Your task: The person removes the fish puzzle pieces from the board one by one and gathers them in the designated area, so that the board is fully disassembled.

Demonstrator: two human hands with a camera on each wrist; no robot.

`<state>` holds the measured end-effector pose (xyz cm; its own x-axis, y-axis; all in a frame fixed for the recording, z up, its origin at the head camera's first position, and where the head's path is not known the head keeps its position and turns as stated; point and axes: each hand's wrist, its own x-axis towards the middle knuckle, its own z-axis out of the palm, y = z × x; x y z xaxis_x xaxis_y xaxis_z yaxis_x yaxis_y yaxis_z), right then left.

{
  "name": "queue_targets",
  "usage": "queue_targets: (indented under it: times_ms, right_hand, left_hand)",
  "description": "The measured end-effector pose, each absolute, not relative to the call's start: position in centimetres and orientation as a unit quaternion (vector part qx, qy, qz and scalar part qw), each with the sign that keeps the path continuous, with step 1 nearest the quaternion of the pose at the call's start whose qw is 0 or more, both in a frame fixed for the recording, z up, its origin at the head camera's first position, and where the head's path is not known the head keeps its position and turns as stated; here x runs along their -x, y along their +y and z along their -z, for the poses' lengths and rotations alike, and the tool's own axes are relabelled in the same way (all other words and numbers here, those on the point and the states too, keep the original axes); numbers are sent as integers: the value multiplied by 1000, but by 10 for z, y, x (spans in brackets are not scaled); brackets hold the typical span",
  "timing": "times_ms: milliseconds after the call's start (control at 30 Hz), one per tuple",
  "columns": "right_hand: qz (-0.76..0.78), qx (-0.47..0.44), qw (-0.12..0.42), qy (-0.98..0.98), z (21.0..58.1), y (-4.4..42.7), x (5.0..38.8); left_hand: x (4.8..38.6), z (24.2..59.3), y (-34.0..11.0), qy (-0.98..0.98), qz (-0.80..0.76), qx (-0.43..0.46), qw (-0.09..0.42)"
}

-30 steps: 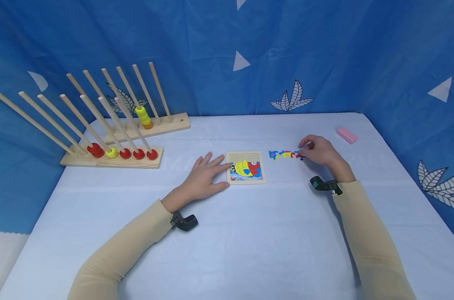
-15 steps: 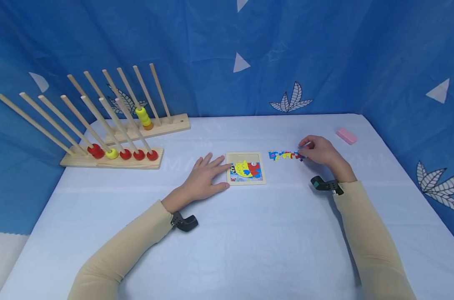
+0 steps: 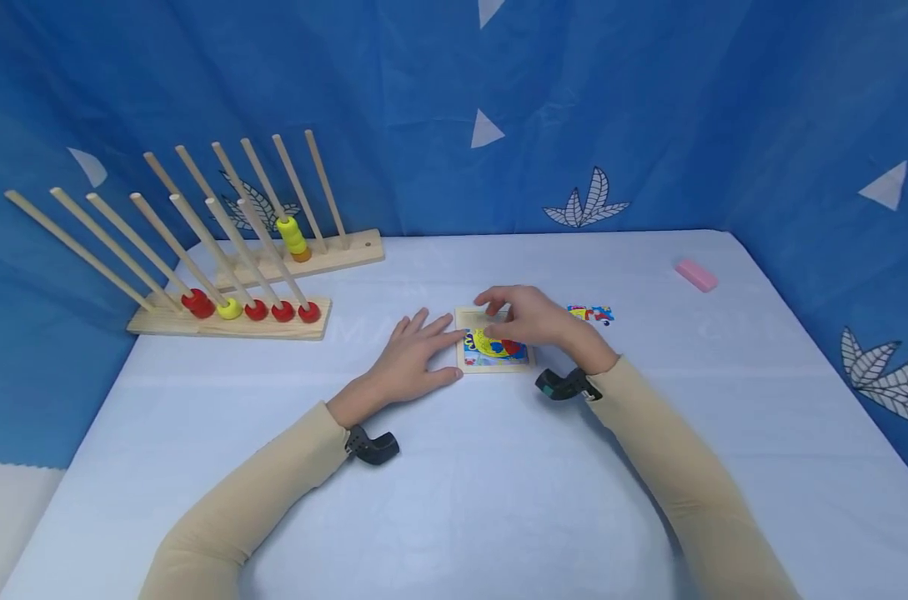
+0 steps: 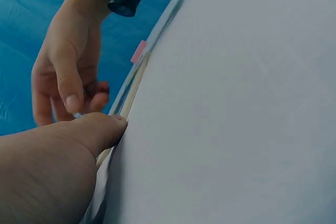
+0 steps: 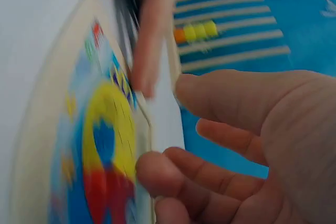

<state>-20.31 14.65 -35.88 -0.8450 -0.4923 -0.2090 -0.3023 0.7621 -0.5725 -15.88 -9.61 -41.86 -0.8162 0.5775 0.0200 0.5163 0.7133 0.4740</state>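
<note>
A small wooden jigsaw tray [image 3: 469, 318] holds a yellow and red fish picture, with bare wood along its upper part. My left hand [image 3: 414, 358] lies spread out, its index finger and thumb at the tray's left edge. Above the tray hovers my right hand [image 3: 532, 318], fingers bent and thumb apart from them; in the right wrist view no piece shows between them. Part of the picture is hidden beneath this hand. Loose jigsaw pieces [image 3: 591, 314] lie just right of the tray, partly covered by the right hand.
Two wooden peg racks stand at the left, the front one [image 3: 228, 327] with red and yellow beads, the back one [image 3: 359, 247] with yellow and orange beads. A pink block [image 3: 696, 275] lies at the far right. Blue cloth [image 3: 423, 125] hangs behind the table.
My right hand has moved left from the right end of the loose pieces to above the tray. The left hand keeps its place at the tray's edge.
</note>
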Motion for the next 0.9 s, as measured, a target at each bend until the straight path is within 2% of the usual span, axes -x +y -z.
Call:
queue_targets:
  times_ms: [100, 233, 900]
  right_hand:
    - [238, 241, 188, 922, 362, 128, 200]
    - [206, 233, 183, 933, 366, 119, 195]
    - [232, 227, 168, 931, 378, 122, 194]
  left_hand:
    - [160, 421, -95, 921, -238, -300, 66]
    - [160, 422, -94, 922, -236, -301, 64]
    - [158, 418, -95, 924, -236, -294, 65]
